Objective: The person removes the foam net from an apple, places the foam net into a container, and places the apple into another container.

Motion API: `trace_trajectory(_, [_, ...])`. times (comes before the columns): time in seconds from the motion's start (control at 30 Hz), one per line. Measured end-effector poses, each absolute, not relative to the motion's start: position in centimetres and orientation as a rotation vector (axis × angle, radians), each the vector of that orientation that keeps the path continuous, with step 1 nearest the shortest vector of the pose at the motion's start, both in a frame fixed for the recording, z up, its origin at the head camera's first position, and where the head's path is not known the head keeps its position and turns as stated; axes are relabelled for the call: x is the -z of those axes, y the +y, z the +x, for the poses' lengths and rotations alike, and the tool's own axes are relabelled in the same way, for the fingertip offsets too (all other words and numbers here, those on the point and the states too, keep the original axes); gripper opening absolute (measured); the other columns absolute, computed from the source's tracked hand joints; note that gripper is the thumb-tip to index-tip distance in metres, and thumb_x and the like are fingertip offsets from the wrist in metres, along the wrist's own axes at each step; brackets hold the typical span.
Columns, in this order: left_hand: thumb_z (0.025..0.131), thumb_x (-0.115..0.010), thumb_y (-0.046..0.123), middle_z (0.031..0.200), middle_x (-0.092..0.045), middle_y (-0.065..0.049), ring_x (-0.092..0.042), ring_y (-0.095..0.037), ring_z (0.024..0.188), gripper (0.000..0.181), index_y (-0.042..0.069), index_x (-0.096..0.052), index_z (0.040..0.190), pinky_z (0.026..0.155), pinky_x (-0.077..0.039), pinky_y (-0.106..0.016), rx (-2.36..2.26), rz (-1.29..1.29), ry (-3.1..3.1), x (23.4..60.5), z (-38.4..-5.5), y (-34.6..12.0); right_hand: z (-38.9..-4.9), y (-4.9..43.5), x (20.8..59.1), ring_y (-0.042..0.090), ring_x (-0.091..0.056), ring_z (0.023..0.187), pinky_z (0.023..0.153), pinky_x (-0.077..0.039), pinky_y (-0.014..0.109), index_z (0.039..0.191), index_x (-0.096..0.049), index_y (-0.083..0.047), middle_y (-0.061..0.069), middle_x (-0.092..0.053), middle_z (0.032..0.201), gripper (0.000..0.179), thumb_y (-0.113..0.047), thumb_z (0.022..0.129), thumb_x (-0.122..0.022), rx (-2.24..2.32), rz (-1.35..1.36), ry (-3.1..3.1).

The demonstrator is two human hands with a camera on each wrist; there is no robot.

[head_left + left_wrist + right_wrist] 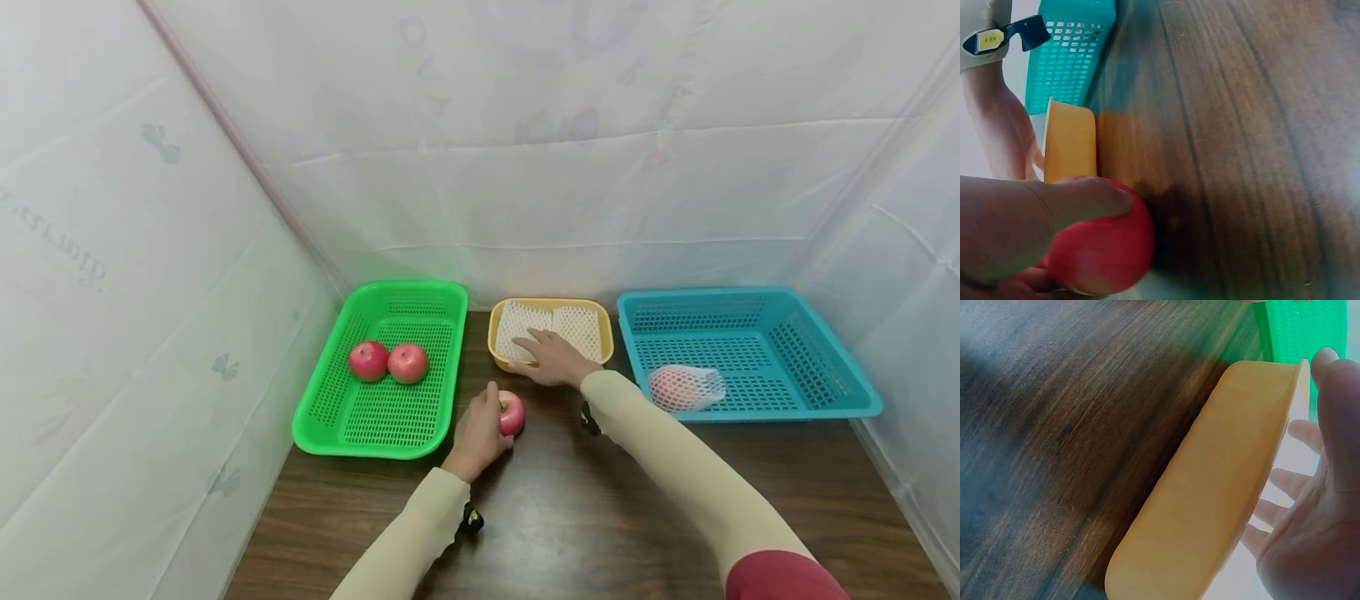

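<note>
A red apple (512,413) sits on the dark wooden table, and my left hand (478,429) grips it from the left. The left wrist view shows the thumb lying across the red apple (1107,250). My right hand (553,358) reaches over the front rim of a small yellow basket (607,337), fingers spread above white foam net sleeves (577,329). In the right wrist view, those fingers (1291,481) extend past the yellow rim; whether they touch the foam I cannot tell.
A green basket (315,400) on the left holds two red apples (388,362). In the blue basket (862,400) on the right lies an apple in a white foam net (684,388). White sheeting (570,192) hangs behind the baskets and down both sides.
</note>
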State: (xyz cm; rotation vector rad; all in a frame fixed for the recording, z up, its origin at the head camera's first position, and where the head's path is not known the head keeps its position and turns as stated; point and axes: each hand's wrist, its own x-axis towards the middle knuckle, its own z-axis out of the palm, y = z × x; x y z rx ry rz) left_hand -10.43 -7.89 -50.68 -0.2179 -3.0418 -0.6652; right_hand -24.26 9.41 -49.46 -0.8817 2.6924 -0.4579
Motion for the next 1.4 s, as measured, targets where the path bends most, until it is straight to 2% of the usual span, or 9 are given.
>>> trace_trajectory(0.2, [0.069, -0.095, 0.012, 0.109, -0.061, -0.022, -0.064, -0.037, 0.097, 0.080, 0.001, -0.044, 0.129, 0.077, -0.058, -0.049, 0.592, -0.306, -3.144, 49.4, -11.0, -7.7, -24.1, 9.8, 49.2, 0.044, -0.028, 0.150, 0.121, -0.023, 0.057, 0.158, -0.042, -0.018, 0.020, -0.030, 0.165, 0.072, -0.059, 0.101, -0.054, 0.442, -0.894, 2.714])
trace_trajectory(0.47, [0.073, -0.094, 0.013, 0.114, -0.059, -0.020, -0.063, -0.036, 0.102, 0.072, 0.007, -0.050, 0.130, 0.083, -0.057, -0.049, 0.554, -0.366, -3.237, 49.1, -11.6, -8.3, -24.0, 10.1, 49.1, 0.042, -0.028, 0.150, 0.120, -0.025, 0.058, 0.161, -0.036, -0.022, 0.017, -0.028, 0.166, 0.082, -0.059, 0.094, -0.066, 0.443, -0.936, 2.684])
trace_trajectory(0.67, [0.068, -0.096, 0.011, 0.111, -0.061, -0.021, -0.065, -0.038, 0.097, 0.077, 0.005, -0.051, 0.131, 0.079, -0.057, -0.050, 0.546, -0.418, -3.211, 48.9, -11.7, -8.6, -23.9, 10.3, 49.0, 0.043, -0.031, 0.147, 0.119, -0.028, 0.057, 0.162, -0.033, -0.019, 0.020, -0.029, 0.164, 0.091, -0.054, 0.090, -0.075, 0.409, -1.031, 2.705])
trace_trajectory(0.83, [0.064, -0.096, 0.007, 0.107, -0.060, -0.019, -0.064, -0.038, 0.095, 0.076, 0.007, -0.052, 0.126, 0.075, -0.057, -0.050, 0.576, -0.442, -3.194, 48.7, -11.8, -9.0, -23.8, 10.3, 49.0, 0.043, -0.033, 0.146, 0.119, -0.029, 0.057, 0.162, -0.030, -0.018, 0.021, -0.030, 0.163, 0.098, -0.050, 0.085, -0.082, 0.409, -1.101, 2.720])
trace_trajectory(1.0, [0.061, -0.095, 0.005, 0.108, -0.058, -0.019, -0.060, -0.038, 0.099, 0.077, 0.009, -0.052, 0.125, 0.079, -0.055, -0.050, 0.645, -0.493, -3.151, 48.3, -12.0, -9.5, -23.8, 10.5, 49.4, 0.042, -0.033, 0.146, 0.119, -0.029, 0.056, 0.162, -0.029, -0.021, 0.019, -0.029, 0.163, 0.102, -0.048, 0.082, -0.085, 0.421, -1.110, 2.751])
trace_trajectory(1.4, [0.071, -0.095, 0.015, 0.117, -0.058, -0.020, -0.059, -0.034, 0.104, 0.075, 0.006, -0.053, 0.132, 0.086, -0.055, -0.049, 0.744, -0.559, -3.028, 45.7, -12.6, -10.9, -23.1, 10.3, 49.6, 0.038, -0.030, 0.147, 0.120, -0.029, 0.055, 0.162, -0.029, -0.025, 0.015, -0.026, 0.165, 0.104, -0.046, 0.079, -0.088, 0.491, -1.112, 2.777])
